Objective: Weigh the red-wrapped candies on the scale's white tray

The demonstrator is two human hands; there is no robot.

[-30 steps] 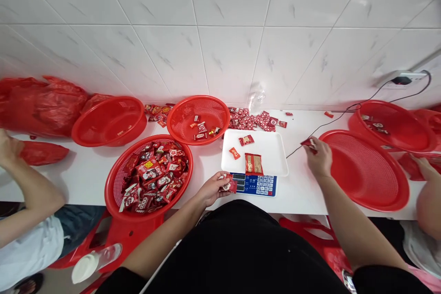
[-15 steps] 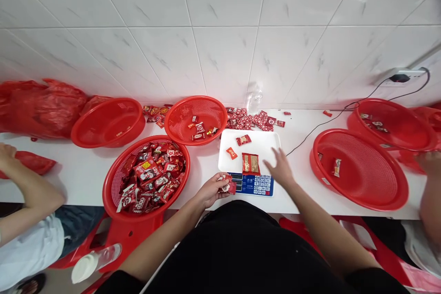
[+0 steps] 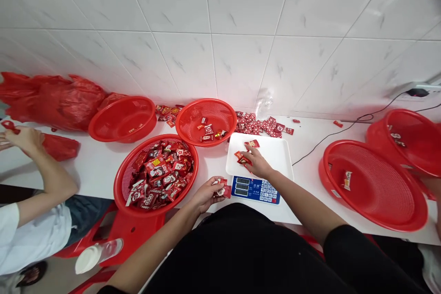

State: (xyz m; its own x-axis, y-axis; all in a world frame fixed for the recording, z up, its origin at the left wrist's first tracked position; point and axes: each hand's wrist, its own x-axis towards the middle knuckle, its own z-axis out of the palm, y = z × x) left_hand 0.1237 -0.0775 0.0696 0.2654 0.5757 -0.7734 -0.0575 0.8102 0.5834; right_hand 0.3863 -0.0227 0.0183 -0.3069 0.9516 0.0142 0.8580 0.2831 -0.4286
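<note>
My left hand is closed around small red candy packets, just left of the scale's keypad. Above the scale's white tray is my right hand, its bent fingers gathering red candy packets on the tray's left side. Partly behind those fingers lies another red candy packet. How many pieces are under the right hand is hidden.
A red basket heaped with candies stands left. Behind it are two more baskets. Loose candies lie along the wall beside a clear plastic piece. A cable runs right, near large baskets. A co-worker's arm is at left.
My right hand has come left over the tray and closed onto the packets, shifting the large one left. My left hand still holds its packets. The view has turned slightly left.
</note>
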